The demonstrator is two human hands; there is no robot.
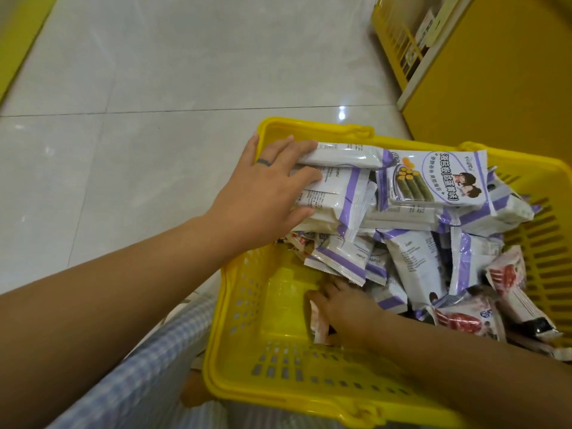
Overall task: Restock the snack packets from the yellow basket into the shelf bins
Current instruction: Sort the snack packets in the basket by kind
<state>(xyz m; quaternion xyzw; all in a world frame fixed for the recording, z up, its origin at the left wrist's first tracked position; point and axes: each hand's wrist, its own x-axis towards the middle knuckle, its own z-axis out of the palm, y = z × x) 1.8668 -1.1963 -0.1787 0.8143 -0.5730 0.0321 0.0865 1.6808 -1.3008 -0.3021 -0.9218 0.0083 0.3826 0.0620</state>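
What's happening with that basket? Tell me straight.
A person is working through a yellow basket heaped with snack packets. The left hand lies flat against a stack of purple-and-white packets at the far side. The right hand reaches low into the basket beside a red-and-white packet, its fingertips hidden under the pile. The yellow shelf unit stands off to the right, mostly out of view.

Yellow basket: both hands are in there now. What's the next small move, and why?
Probably curl the left hand round the stack of purple-and-white packets and lift it out of the yellow basket. Its fingers lie flat over the stack's end, thumb along the side; the right hand is low under loose packets, fingertips hidden.
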